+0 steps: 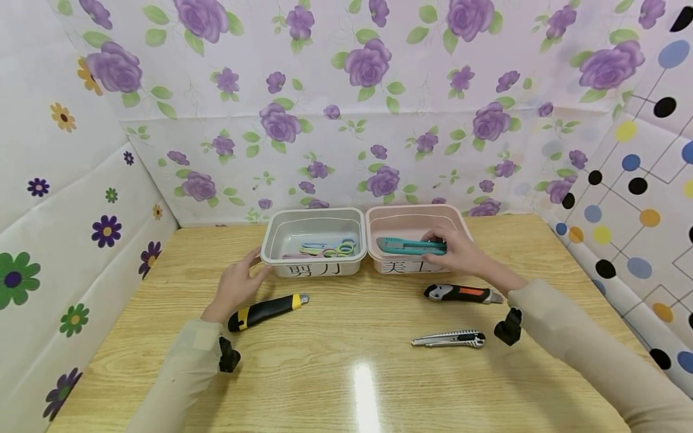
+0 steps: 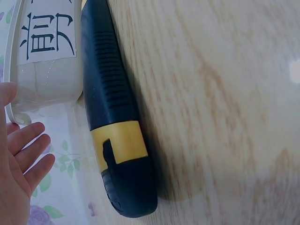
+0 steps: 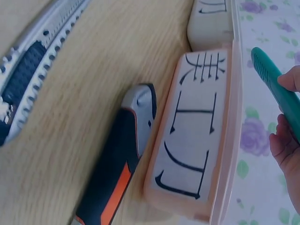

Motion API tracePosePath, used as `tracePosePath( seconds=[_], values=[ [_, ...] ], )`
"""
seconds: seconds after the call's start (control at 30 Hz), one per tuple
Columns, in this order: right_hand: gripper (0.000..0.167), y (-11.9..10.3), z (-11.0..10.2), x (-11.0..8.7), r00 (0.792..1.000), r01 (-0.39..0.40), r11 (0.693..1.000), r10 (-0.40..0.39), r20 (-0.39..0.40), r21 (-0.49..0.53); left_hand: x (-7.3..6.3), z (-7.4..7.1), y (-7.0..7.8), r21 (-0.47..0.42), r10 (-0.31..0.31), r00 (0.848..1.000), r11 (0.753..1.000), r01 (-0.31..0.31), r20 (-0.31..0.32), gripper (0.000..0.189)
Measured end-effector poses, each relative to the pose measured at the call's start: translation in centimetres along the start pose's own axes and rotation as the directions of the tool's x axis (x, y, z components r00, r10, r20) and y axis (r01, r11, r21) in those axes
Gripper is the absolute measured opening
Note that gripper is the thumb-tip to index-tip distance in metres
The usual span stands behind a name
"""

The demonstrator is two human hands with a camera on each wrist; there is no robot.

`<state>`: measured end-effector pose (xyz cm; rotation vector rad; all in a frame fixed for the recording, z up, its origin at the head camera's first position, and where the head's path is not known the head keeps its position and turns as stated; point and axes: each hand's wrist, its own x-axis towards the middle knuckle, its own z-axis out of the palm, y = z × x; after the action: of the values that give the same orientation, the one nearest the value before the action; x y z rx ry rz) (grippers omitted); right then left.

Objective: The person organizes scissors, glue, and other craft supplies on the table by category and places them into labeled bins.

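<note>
Over the pink bin (image 1: pixel 417 210) my right hand (image 1: pixel 457 249) grips a teal utility knife (image 1: pixel 403 245) by one end, level with the bin's front rim. The right wrist view shows the teal knife (image 3: pixel 269 75) between thumb and fingers. My left hand (image 1: pixel 236 287) touches the left end of the grey-white bin (image 1: pixel 314 214), its fingers loosely extended at the rim. In that bin lie several scissors (image 1: pixel 327 249) in pastel colours. A black and yellow utility knife (image 1: pixel 267 311) lies on the table just beside my left hand.
A black and orange utility knife (image 1: pixel 462 293) lies in front of the pink bin. Nearer me is a silver utility knife (image 1: pixel 449 339). The two bins stand side by side near the back of the wooden table (image 1: pixel 335 385), with a flowered sheet (image 1: pixel 335 150) behind.
</note>
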<state>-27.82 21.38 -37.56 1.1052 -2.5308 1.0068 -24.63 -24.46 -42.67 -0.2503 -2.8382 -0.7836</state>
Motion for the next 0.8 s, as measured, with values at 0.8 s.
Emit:
tracePosePath(
  seconds=[0.8],
  values=[
    [0.024, 3.9, -0.3, 1.3, 0.985, -0.152, 0.984, 0.159, 0.067, -0.096, 0.0, 0.1, -0.3, -0.001, 0.012, 1.0, 1.0, -0.012, -0.017, 0.057]
  ],
)
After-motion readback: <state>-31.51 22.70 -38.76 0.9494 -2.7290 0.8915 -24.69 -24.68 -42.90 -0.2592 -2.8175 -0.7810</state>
